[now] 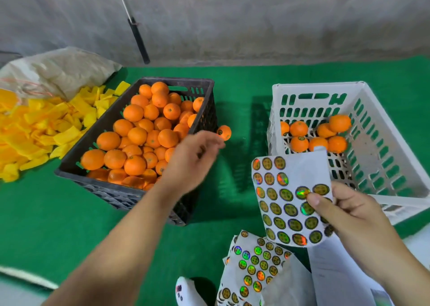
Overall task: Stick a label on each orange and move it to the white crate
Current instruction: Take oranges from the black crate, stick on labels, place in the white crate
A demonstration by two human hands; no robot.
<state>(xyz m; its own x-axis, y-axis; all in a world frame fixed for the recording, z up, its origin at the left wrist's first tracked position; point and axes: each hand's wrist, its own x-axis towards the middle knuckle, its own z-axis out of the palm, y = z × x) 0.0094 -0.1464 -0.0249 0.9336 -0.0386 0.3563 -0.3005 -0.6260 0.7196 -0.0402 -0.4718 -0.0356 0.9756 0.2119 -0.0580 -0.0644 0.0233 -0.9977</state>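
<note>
A labelled orange (224, 132) is just beyond the fingertips of my left hand (193, 160), between the two crates, and no finger wraps it. That hand is blurred, with loosely spread fingers, over the right edge of the black crate (97, 128), which is full of oranges (137, 142). My right hand (344, 215) pinches a sheet of round holographic labels (288, 201), thumb on its face, in front of the white crate (395, 166). Several oranges (316, 133) lie at the far end of the white crate.
More label sheets (253, 266) and white backing paper (335, 277) lie on the green mat (69, 212) near me. A pile of yellow foam nets (41, 128) and a sack (58, 70) sit left of the black crate. A black rod (139, 40) leans on the back wall.
</note>
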